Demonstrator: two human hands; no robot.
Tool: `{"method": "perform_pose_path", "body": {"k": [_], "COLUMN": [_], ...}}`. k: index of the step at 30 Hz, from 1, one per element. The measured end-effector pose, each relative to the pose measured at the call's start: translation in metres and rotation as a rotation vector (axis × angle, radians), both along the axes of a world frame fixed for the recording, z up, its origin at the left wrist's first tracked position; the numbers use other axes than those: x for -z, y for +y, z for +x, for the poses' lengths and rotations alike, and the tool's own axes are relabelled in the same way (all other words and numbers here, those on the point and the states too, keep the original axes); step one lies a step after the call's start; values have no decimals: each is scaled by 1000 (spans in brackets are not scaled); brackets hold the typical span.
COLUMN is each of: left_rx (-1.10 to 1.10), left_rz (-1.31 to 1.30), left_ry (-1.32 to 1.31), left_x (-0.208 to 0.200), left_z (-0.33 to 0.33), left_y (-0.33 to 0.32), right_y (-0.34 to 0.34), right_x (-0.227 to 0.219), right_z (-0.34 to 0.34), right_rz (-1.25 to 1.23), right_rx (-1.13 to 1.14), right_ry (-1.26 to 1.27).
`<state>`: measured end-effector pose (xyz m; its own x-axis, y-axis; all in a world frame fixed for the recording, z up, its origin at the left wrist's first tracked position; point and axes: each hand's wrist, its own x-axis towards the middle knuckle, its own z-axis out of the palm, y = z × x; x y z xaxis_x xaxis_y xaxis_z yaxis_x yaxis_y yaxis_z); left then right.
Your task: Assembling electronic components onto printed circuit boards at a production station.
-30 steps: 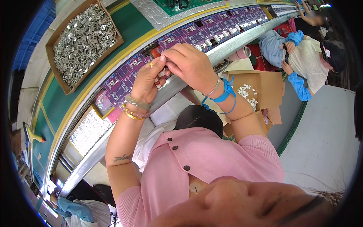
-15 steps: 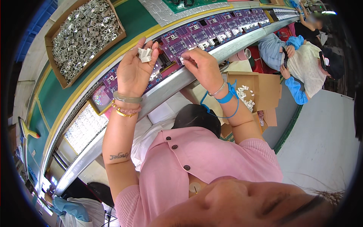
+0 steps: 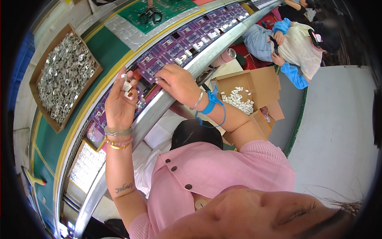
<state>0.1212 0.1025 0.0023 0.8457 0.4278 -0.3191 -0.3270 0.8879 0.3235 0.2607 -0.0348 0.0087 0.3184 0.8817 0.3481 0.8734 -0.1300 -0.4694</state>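
Note:
My left hand is half curled, palm up, around several small white plastic connectors held at the fingers. It hovers over the near-left part of a row of purple circuit boards lying in the rail track. My right hand reaches to the near edge of a board, thumb and fingertips pinched together. A small pale bit shows at those fingertips, too small to make out. White connectors stand in a line along the boards' near side. A blue strap with a cord circles my right wrist.
A cardboard tray of metal clips sits on the green bench at left. Scissors lie on a green board beyond. A metal rail edges the track. An open carton holds loose white connectors. A co-worker sits at right.
My view has shifted, so the bench and boxes sit differently in the picture. My right fingertips stay pinched at the board's near edge; the connectors in my left hand are spread out more along the fingers.

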Motion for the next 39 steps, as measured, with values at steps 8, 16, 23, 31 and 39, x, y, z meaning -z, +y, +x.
{"method": "perform_pose_path", "body": {"k": [8, 16, 23, 31, 39], "left_rx": [-36, -50, -80, -34, -7], "left_rz": [23, 36, 60, 121, 159], "left_ry": [-34, 19, 110, 122, 177], "left_x": [-5, -3, -7, -8, -10], "left_z": [0, 1, 2, 3, 7], "left_y": [-1, 0, -2, -7, -10], "right_y": [1, 2, 3, 5, 8], "right_x": [-1, -2, -1, -1, -5], "right_z": [-1, -1, -4, -6, -3], "right_rz": [-16, -13, -23, -18, -6], "right_rx": [-4, 1, 41, 80, 27], "right_ry": [-13, 2, 4, -30, -123]}}
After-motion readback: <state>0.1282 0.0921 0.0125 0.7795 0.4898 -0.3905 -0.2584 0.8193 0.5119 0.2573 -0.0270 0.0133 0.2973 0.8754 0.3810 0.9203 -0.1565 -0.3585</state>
